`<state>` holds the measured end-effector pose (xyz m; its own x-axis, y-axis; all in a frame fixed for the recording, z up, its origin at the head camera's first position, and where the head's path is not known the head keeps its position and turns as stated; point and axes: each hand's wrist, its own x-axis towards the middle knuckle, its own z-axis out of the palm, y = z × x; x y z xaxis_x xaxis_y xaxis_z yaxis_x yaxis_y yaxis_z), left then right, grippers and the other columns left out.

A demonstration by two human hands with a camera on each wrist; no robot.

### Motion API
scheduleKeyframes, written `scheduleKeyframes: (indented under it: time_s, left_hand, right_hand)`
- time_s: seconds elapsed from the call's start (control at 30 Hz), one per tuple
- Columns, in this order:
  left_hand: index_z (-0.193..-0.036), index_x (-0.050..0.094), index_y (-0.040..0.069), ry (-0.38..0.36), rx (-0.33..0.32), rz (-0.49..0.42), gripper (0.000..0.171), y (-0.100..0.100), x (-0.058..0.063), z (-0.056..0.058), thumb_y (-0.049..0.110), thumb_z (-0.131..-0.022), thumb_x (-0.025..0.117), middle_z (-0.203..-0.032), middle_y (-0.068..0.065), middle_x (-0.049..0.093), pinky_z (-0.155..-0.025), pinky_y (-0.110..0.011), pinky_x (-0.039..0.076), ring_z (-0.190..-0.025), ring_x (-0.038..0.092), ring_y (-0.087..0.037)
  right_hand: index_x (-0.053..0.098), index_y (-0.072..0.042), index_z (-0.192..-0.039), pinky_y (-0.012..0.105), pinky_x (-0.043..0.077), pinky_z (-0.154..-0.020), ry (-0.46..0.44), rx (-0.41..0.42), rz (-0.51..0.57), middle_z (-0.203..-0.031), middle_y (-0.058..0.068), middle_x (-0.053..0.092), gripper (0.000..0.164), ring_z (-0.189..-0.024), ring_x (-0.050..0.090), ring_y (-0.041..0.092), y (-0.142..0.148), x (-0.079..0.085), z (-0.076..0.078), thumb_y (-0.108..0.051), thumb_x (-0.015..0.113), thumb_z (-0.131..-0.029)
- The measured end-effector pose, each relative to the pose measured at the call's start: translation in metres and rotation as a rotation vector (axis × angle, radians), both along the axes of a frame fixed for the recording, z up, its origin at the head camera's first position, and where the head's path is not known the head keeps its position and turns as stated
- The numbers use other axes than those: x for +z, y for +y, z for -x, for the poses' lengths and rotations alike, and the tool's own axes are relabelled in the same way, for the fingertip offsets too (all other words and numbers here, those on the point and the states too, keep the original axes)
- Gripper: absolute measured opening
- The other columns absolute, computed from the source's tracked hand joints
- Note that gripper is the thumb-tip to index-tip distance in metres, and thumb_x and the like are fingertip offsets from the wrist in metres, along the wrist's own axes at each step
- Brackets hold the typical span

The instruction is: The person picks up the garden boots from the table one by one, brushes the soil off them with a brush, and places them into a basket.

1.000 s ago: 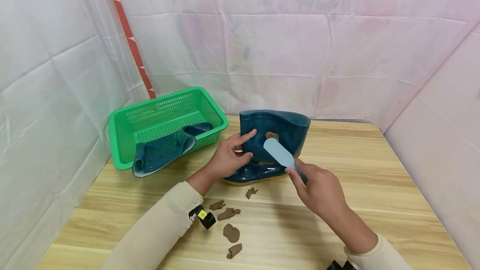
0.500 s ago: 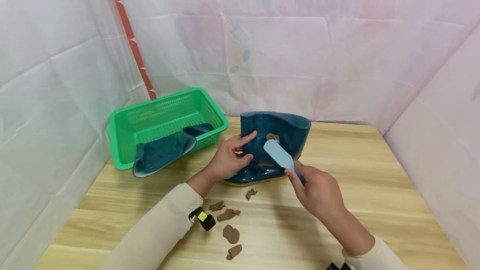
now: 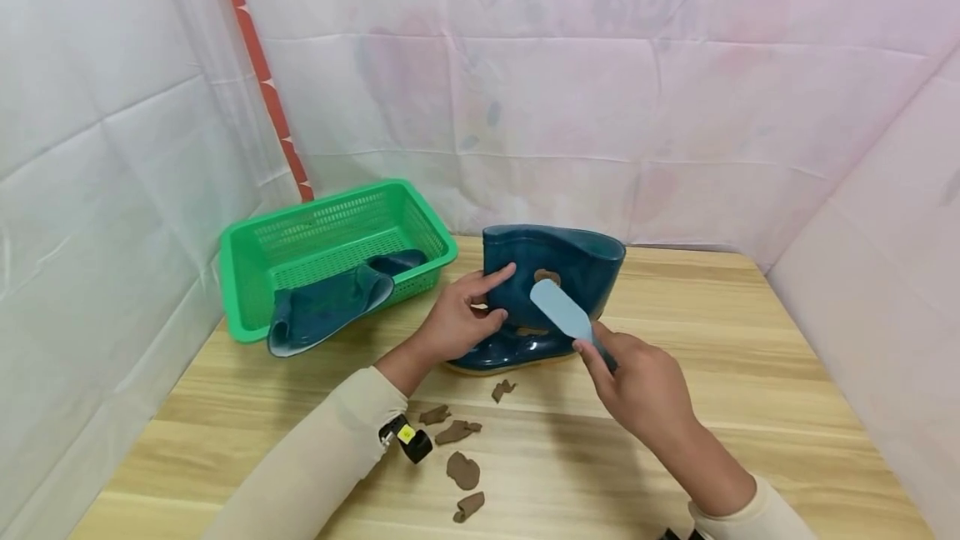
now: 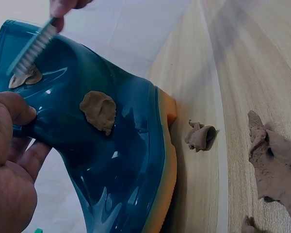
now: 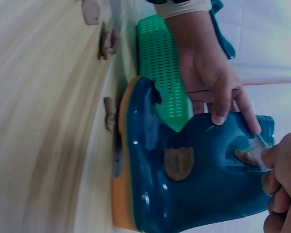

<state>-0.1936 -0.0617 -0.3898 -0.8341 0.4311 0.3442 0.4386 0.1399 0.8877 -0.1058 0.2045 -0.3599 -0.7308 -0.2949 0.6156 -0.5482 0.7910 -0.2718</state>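
Observation:
A dark blue rubber rain boot (image 3: 581, 265) with an orange sole (image 4: 166, 170) stands upright on the wooden table. My left hand (image 3: 459, 319) grips the front of its shaft, thumb and fingers on either side. In my right hand (image 3: 647, 382) is a scrub brush (image 3: 558, 311) with a light blue back, held by its handle. Pale bristles show in the left wrist view, pressed to a brown, clay-like patch (image 4: 26, 77) high on the shaft. A second brown patch (image 4: 99, 111) sticks to the boot lower down, near the ankle.
Behind my left arm stands a green plastic basket (image 3: 234, 282). Another blue boot (image 3: 330, 307) lies in it, its shaft hanging over the near rim. Several brown clay pieces (image 3: 462, 470) lie on the table (image 3: 750, 357) in front of the boot. Cloth walls surround the table.
The brush makes only slight movements over the upper patch. Both hands keep their hold, and the boot stays in place; the head view shifts a little.

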Motion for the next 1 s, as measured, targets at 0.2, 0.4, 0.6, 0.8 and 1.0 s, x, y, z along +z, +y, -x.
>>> scheduleKeyframes:
  time_s: [0.2,0.4,0.6,0.8,1.0]
  left_hand:
    - [-0.155,0.047,0.019,0.007,0.006,-0.004,0.063,-0.0019,-0.0006,-0.0017,0.001,-0.098,0.067,-0.154,-0.013,0.044,-0.086,-0.035,0.057,-0.119,0.064,-0.028]
    - [-0.155,0.047,0.019,-0.003,0.003,-0.007,0.064,-0.0017,-0.002,-0.0017,0.0,-0.098,0.068,-0.152,-0.013,0.046,-0.086,-0.035,0.057,-0.115,0.066,-0.027]
    - [-0.154,0.048,0.019,0.007,0.003,-0.016,0.063,-0.0003,-0.0015,0.0005,0.0,-0.098,0.067,-0.152,-0.012,0.047,-0.086,-0.035,0.057,-0.119,0.064,-0.027]
    - [-0.155,0.047,0.019,-0.006,0.002,-0.015,0.064,-0.001,-0.0032,0.0001,0.0,-0.097,0.068,-0.153,-0.013,0.046,-0.086,-0.035,0.057,-0.118,0.065,-0.028]
    - [-0.154,0.048,0.02,-0.009,0.006,-0.027,0.064,-0.0003,-0.0021,0.0,-0.001,-0.097,0.068,-0.153,-0.012,0.046,-0.085,-0.035,0.057,-0.119,0.064,-0.028]
  right_hand:
    - [0.071,0.008,-0.123,0.027,0.032,-0.043,0.047,-0.028,0.027,-0.08,0.013,0.073,0.044,-0.05,0.043,0.009,0.0012,0.003,0.0015,-0.008,0.083,-0.084]
    - [0.072,0.008,-0.121,0.024,0.035,-0.044,-0.019,-0.008,0.002,-0.085,0.014,0.074,0.039,-0.051,0.047,0.006,0.0002,0.0,0.0001,-0.018,0.079,-0.092]
    - [0.071,0.007,-0.123,0.028,0.034,-0.044,0.07,-0.017,0.038,-0.08,0.014,0.072,0.04,-0.051,0.047,0.011,0.0024,0.0026,0.0031,-0.021,0.076,-0.095]
    - [0.072,0.006,-0.123,0.024,0.033,-0.043,-0.021,-0.002,-0.006,-0.077,0.01,0.072,0.041,-0.049,0.041,0.003,0.0003,0.0001,0.0,-0.012,0.082,-0.087]
    - [0.071,0.007,-0.123,0.027,0.033,-0.043,0.035,-0.029,0.033,-0.079,0.014,0.072,0.042,-0.05,0.044,0.009,0.001,0.0024,0.0029,-0.01,0.082,-0.086]
